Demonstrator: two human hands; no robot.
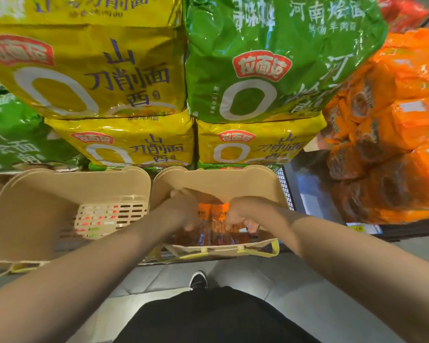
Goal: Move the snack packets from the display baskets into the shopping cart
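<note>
Stacked yellow noodle packs [114,70] and green noodle packs [265,58] fill the shelving, orange packs [394,125] at right, above a grey tiled floor [320,288].

Bright even light — soft motion blur, bulging wide-angle edges

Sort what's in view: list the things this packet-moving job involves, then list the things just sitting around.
In the job:
- small orange snack packets
- beige plastic display basket holding them
- left hand and right hand, both down among the packets

Just there:
- beige plastic basket to the left
- big yellow noodle bags
- big green noodle bag
- stacked orange packs at right

No shopping cart in view.
</note>
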